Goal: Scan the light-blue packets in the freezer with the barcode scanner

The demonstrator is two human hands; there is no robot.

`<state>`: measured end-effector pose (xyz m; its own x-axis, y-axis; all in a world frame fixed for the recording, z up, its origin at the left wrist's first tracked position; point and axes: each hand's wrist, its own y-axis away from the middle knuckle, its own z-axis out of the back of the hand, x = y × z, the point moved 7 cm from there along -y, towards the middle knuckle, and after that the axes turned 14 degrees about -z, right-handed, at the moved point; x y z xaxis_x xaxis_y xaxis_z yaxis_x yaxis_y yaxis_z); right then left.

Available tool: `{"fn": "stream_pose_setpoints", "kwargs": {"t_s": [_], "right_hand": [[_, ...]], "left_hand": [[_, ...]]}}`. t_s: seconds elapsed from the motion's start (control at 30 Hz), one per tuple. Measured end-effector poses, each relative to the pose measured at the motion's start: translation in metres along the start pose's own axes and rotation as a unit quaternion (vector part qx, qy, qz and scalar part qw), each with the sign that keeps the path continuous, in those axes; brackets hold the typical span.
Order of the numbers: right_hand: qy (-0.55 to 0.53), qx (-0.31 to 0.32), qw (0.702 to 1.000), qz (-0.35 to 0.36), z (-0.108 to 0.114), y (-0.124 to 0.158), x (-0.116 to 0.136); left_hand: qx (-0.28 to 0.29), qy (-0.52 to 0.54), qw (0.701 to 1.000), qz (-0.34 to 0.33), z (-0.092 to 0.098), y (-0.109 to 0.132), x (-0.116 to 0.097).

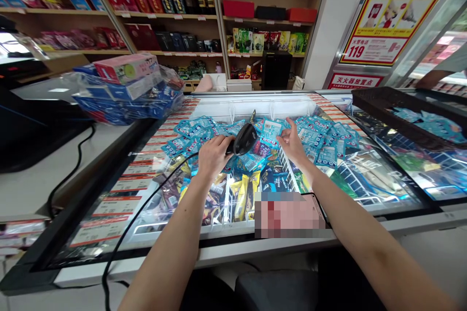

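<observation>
Slanting up-right lengthwise, the scanner is clasped by left fingers; right fingers pinch a blue packet.

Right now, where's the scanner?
Head view, near centre: the scanner is in the left grip, above the freezer, just left of the blue packet in the right grip.

Scanner grip is mostly covered by left hand. Packet fine print can't be read, too small; its right edge is overlapped by right hand. Phone is mostly masked by pixelation. Tray is cut off by right edge, poster by top, cord by bottom.
</observation>
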<state>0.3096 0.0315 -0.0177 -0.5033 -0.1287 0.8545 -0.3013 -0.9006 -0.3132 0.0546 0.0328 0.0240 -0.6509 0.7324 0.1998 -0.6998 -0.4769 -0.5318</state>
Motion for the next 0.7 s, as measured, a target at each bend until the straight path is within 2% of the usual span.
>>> {"fn": "stream_pose_setpoints", "kwargs": {"t_s": [0.1,0.43,0.7], "right_hand": [[-0.008,-0.005,1.000,0.002,0.000,0.000,-0.001],[0.003,-0.089,0.994,0.062,0.021,0.000,0.013],[0.000,-0.110,0.994,0.024,0.024,-0.001,0.003]], "left_hand": [[0.004,0.002,1.000,-0.003,0.000,0.000,-0.001],[0.007,0.002,1.000,-0.016,0.000,-0.002,-0.005],[-0.005,0.032,0.999,-0.033,-0.003,0.000,-0.011]]}}
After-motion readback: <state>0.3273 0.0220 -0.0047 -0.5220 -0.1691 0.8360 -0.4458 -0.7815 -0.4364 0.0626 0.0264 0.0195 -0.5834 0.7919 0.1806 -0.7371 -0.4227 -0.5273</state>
